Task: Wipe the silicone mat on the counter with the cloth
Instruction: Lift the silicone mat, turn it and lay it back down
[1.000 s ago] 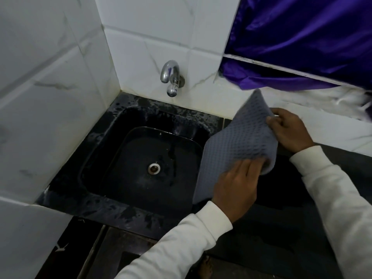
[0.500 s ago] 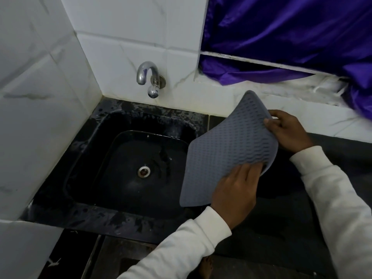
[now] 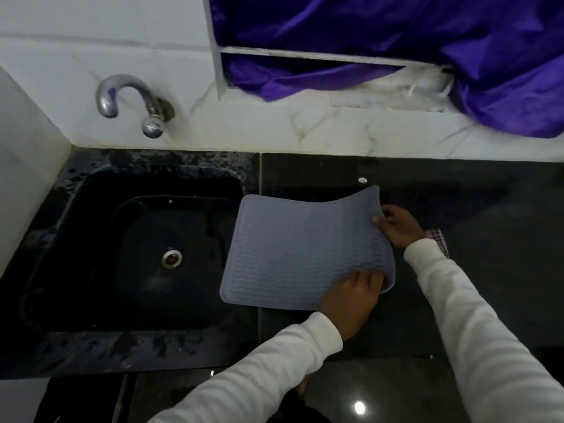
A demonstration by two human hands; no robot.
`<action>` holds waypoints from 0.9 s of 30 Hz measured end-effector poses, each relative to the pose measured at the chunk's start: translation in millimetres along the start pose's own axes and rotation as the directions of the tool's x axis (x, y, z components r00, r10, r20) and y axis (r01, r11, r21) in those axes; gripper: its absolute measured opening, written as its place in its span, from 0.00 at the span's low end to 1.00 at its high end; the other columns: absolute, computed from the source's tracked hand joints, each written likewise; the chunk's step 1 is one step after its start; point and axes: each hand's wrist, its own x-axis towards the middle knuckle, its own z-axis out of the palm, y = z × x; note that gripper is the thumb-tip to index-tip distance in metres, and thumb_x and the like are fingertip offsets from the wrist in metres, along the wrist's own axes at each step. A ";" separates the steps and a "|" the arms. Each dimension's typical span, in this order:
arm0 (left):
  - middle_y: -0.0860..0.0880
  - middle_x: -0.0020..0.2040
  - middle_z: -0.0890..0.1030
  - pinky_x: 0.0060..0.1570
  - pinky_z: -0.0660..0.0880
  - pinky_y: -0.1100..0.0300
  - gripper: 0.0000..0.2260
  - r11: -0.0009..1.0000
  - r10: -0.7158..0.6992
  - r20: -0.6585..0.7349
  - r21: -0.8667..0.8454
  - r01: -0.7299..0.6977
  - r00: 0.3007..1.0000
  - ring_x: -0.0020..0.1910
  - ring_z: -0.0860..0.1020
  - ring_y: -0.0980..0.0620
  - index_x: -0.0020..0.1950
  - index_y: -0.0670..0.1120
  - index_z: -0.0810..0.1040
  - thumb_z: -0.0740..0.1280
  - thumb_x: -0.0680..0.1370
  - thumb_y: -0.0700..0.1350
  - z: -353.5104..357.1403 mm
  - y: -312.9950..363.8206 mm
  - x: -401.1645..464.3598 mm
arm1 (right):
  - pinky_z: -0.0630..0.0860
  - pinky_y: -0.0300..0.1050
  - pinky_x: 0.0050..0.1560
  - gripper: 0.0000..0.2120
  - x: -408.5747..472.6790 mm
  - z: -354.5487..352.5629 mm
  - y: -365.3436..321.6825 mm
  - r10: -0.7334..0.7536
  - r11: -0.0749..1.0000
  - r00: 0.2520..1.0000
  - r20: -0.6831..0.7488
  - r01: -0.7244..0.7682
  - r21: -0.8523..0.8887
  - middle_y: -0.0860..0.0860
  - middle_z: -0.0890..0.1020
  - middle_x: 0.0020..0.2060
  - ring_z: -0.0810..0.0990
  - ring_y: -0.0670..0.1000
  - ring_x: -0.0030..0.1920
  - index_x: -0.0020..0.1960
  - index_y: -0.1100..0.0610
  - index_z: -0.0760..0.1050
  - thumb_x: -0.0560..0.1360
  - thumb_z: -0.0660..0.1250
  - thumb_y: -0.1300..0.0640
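My left hand (image 3: 351, 300) and right hand (image 3: 396, 224) pinch the silicone mat's (image 3: 299, 248) three-o'clock edge, laying it flat beside the sink (image 3: 91, 346) for wiping.

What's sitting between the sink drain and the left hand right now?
In the head view, the grey silicone mat spans that stretch: its left edge overhangs the sink toward the drain, and the left hand grips its near right corner.

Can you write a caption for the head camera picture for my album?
Both hands, left hand and right hand, hold a grey silicone mat over the black counter beside the sink.
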 end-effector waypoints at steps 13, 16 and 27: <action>0.46 0.46 0.82 0.36 0.77 0.60 0.12 0.998 -0.036 0.022 0.060 0.034 0.999 0.40 0.81 0.50 0.57 0.45 0.79 0.68 0.74 0.42 84.1 0.7 43.1 | 0.73 0.47 0.51 0.13 40.3 4.9 92.8 0.053 0.991 0.992 -0.114 -0.066 -0.113 0.58 0.81 0.53 0.79 0.57 0.50 0.62 0.56 0.74 0.79 0.62 0.54; 0.44 0.49 0.81 0.39 0.79 0.58 0.13 0.995 -0.050 0.090 0.089 0.042 0.995 0.42 0.81 0.48 0.60 0.43 0.78 0.67 0.76 0.41 97.8 5.4 51.4 | 0.72 0.46 0.49 0.14 46.7 5.8 103.9 0.057 0.987 0.987 -0.147 -0.078 -0.138 0.59 0.81 0.53 0.79 0.60 0.52 0.62 0.57 0.73 0.79 0.61 0.54; 0.42 0.55 0.81 0.48 0.80 0.51 0.18 0.995 0.094 0.140 0.032 -0.099 0.986 0.51 0.80 0.44 0.64 0.41 0.76 0.69 0.77 0.47 106.2 7.6 50.1 | 0.74 0.53 0.51 0.11 57.5 -26.4 137.0 -0.138 0.878 0.923 -0.361 -0.055 -0.476 0.64 0.78 0.52 0.77 0.66 0.50 0.57 0.60 0.79 0.76 0.64 0.60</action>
